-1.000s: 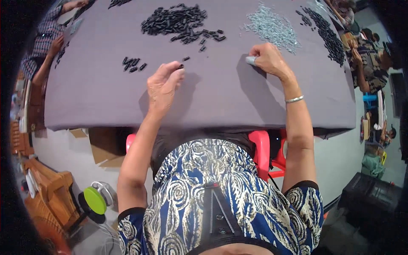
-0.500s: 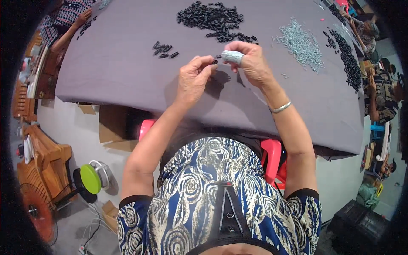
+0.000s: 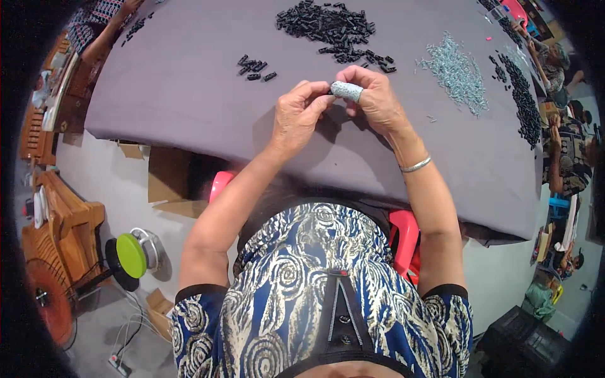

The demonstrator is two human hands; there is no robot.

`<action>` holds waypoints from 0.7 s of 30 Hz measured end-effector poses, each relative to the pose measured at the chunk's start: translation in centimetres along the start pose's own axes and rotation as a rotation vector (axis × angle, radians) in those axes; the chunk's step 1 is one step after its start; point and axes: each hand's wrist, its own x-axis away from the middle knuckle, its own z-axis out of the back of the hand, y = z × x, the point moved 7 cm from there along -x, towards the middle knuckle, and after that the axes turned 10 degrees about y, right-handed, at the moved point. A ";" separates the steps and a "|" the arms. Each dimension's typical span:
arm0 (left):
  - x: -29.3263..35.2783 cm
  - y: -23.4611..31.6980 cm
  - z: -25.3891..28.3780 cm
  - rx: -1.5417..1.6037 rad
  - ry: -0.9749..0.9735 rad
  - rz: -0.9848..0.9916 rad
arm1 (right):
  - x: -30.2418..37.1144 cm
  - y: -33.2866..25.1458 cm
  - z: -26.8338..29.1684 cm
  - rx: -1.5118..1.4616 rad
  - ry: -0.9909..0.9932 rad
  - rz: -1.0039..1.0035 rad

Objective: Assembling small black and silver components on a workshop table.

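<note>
My left hand (image 3: 296,120) is closed in a pinch on a small black cylindrical piece (image 3: 331,90), mostly covered by the fingers. Pressed up against it from the other side is my right hand (image 3: 377,104), its thumb wrapped in a silver-grey covering (image 3: 346,91) and its fingers bent together. Whatever the right fingers grip is hidden behind that thumb. Both hands are raised over the near part of the table. Beyond them lies a large heap of black cylindrical pieces (image 3: 324,26). A small group of the same black pieces (image 3: 254,67) is to the left, and a pile of tiny silvery pins (image 3: 457,72) to the right.
A grey-purple cloth covers the table (image 3: 189,82). More black pieces (image 3: 524,104) form a strip along its right side. People sit at the far left and right edges. A red chair (image 3: 403,239) is around me; a fan (image 3: 50,309) stands at lower left.
My hands have come together, so the gap between the black piece and the wrapped right thumb has closed. The view has shifted slightly, moving the heaps a little right.
</note>
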 end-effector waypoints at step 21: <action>-0.5 -0.7 1.2 0.202 0.150 0.024 | -0.4 -4.0 0.0 0.800 0.112 0.746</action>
